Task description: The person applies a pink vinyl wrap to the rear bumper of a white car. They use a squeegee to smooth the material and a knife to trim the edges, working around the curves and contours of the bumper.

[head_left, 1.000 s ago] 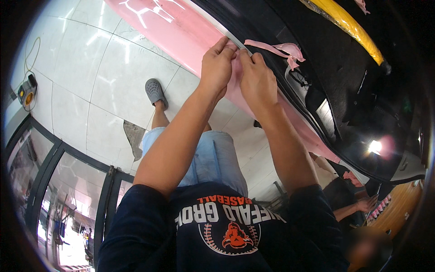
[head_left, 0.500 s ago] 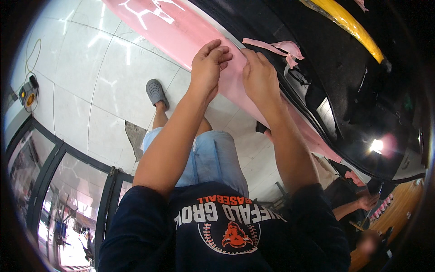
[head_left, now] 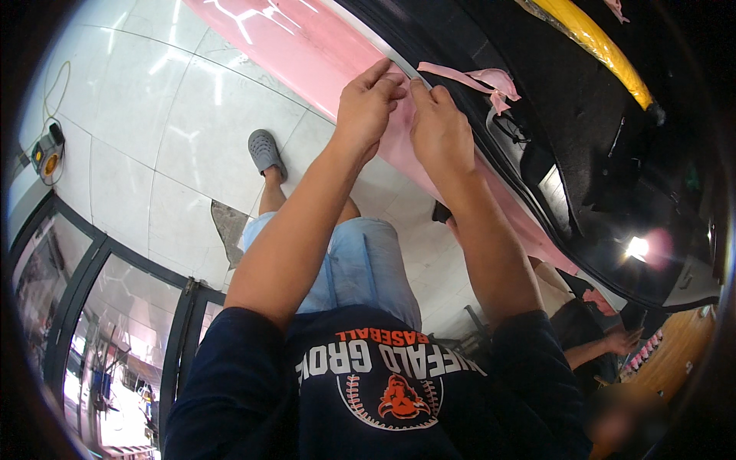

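Note:
A glossy pink film (head_left: pixel 287 57) covers the long curved panel of a vehicle, beside a dark opening. My left hand (head_left: pixel 368 103) is at the film's upper edge, its fingers curled and the index finger reaching onto the edge. Just to its right, my right hand (head_left: pixel 442 130) has its fingers closed on the same edge, thumb and index finger pressed together. What lies between the fingertips is mostly covered by the hands. A loose, crumpled pink film strip (head_left: pixel 491 83) lies on the black trim just beyond my right hand.
Inside the dark opening lies a long yellow plastic-wrapped piece (head_left: pixel 590 42). Below the panel is a pale tiled floor (head_left: pixel 176 115), with a corded device (head_left: pixel 50 153) at the far left. Glass doors (head_left: pixel 115 307) stand at the lower left. Another person's hand (head_left: pixel 621 341) shows at the lower right.
My left hand has shifted up and right along the film, closer to my right hand. The right hand has barely moved, its fingers drawn tighter at the edge.

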